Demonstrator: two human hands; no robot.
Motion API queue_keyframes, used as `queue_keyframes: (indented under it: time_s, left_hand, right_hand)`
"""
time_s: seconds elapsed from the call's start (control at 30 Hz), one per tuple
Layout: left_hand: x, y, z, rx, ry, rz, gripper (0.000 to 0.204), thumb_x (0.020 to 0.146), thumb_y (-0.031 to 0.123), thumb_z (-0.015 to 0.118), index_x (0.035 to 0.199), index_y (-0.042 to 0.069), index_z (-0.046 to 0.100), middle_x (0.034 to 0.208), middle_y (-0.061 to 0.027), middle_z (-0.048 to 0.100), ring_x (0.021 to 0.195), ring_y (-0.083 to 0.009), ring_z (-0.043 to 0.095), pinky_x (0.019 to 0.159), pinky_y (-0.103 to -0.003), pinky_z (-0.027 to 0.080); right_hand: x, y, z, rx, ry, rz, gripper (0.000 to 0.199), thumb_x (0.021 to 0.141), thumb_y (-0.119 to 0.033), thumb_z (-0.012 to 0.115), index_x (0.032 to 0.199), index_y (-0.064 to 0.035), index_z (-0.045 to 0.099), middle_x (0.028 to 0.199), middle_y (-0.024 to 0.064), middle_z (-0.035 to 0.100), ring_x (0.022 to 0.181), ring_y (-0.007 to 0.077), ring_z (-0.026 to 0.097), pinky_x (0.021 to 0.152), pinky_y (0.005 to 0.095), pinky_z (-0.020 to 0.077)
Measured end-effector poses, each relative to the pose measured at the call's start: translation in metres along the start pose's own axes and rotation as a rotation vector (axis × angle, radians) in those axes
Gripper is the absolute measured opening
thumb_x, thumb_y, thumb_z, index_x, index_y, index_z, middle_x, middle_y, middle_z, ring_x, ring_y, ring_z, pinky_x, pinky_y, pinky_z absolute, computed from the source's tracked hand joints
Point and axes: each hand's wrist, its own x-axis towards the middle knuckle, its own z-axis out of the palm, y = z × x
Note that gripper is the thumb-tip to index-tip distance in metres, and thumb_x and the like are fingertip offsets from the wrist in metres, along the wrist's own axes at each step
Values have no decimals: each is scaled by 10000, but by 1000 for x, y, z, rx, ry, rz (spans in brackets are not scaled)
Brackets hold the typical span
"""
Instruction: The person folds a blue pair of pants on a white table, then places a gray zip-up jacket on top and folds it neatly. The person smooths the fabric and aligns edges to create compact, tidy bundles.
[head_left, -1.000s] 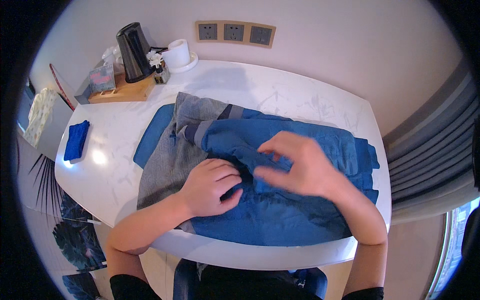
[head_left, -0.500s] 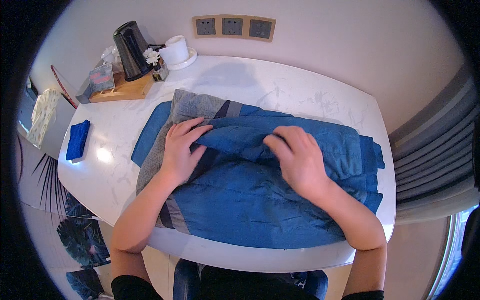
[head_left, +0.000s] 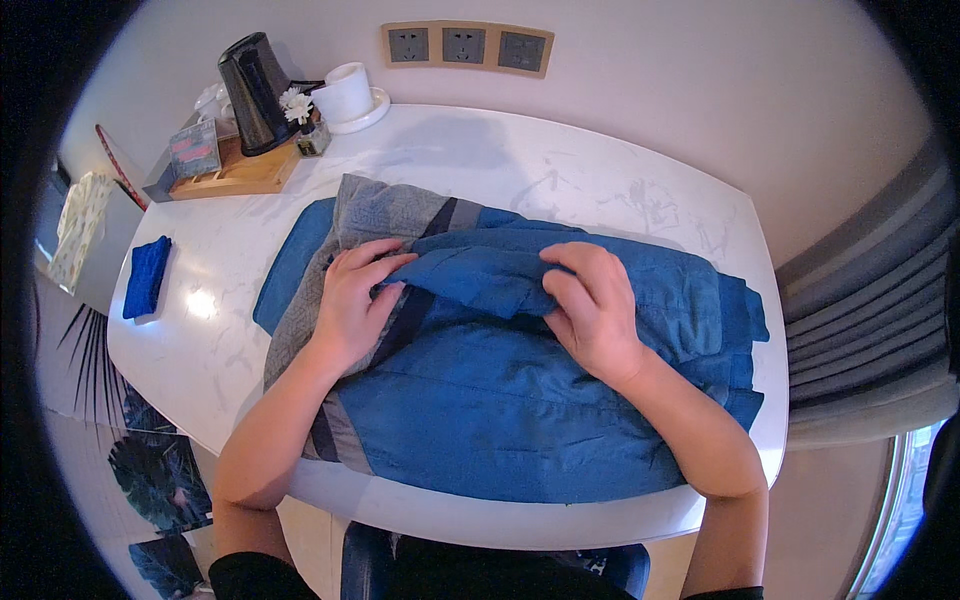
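**A:** ok going left to right, what's on this table? Far left there's a small folded dark-blue cloth sitting on its own, well clear of the work, probably just parked out of the way.

**B:** yep, and in the upper left a wooden tray with a black kettle, a little vase of white flowers and a white cup on a saucer. All pushed back toward the wall, under the row of wall sockets, so the middle stays free I guess.

**A:** middle of the frame is the blue and grey jacket, spread flat over the white table, its lower edge close to the table's near rim.

**B:** left hand lies palm-down on the grey panel, fingers slightly spread and pressed flat. Looks like it's pinning the fabric so it doesn't slide.

**A:** and the right hand?

**B:** center-right, fingers curled together over the bunched blue fold between the hands. Seems to be gripping that fold, but the thumb is tucked under, so can't tell if it's a real pinch.
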Motion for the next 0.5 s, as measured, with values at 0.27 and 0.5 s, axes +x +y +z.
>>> queue_keyframes:
  time_s: [0.27, 0.5]
  left_hand:
    - [0, 1, -3, 36, -33, 8, 493, 757, -66, 600, 1235, 53, 634, 1303, -162, 591, 1212, -348, 551, 1065, -403, 417]
    - [-1, 7, -3, 40, -32, -35, 639, 738, -13, 659, 1357, 63, 516, 1309, -174, 562, 1236, -368, 522, 1083, -415, 389]
  right_hand:
    - [-5, -15, -5, 71, -172, -217, 445, 568, -49, 754, 986, -71, 603, 1136, 130, 605, 1011, 313, 604, 854, 404, 491]
    - [8, -23, -28, 52, -128, 120, 522, 536, -97, 801, 1019, -64, 606, 1040, 115, 574, 980, 311, 585, 840, 421, 471]
